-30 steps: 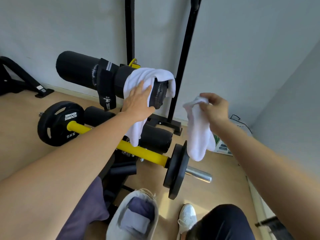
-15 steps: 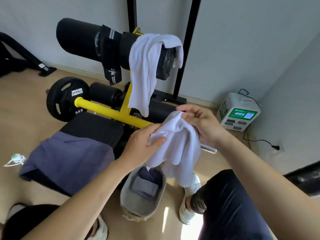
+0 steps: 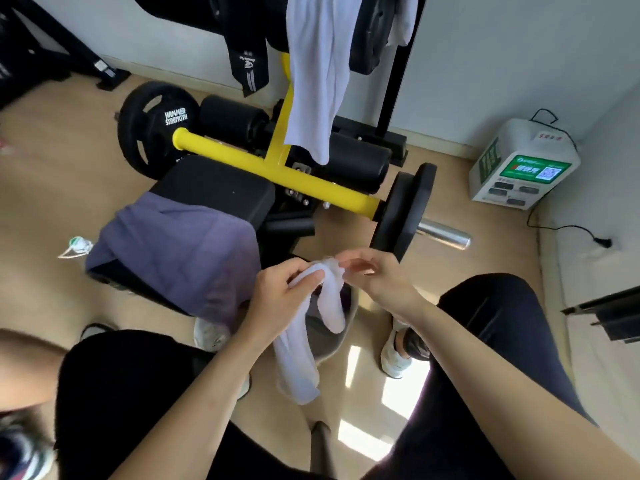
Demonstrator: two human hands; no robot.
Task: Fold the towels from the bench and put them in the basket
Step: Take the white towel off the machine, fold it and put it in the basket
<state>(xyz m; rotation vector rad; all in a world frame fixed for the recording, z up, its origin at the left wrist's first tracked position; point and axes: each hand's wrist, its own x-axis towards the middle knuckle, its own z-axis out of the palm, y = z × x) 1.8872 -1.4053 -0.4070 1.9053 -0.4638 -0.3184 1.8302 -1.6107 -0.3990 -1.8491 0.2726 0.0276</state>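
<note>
A small white towel point(image 3: 300, 362) hangs bunched between both hands above the grey basket point(image 3: 329, 346) on the floor. My left hand point(image 3: 277, 292) grips its upper part with curled fingers. My right hand point(image 3: 375, 277) pinches the towel's top edge just to the right. A second white towel point(image 3: 317, 74) drapes over the black roller pad at the top. A purple towel point(image 3: 173, 251) lies spread over the black bench seat point(image 3: 221, 185). The basket is largely hidden behind the hanging towel.
The yellow bar point(image 3: 277, 174) carries black weight plates point(image 3: 154, 124) at both ends. A white and green box point(image 3: 521, 166) with a cable stands by the right wall. My knees and white shoes point(image 3: 394, 355) frame the basket. A face mask point(image 3: 76, 245) lies on the floor at left.
The view has tilted down and the hands have lowered with the white towel toward the basket. The towel, loosely gathered before, now hangs longer and narrower between the two hands.
</note>
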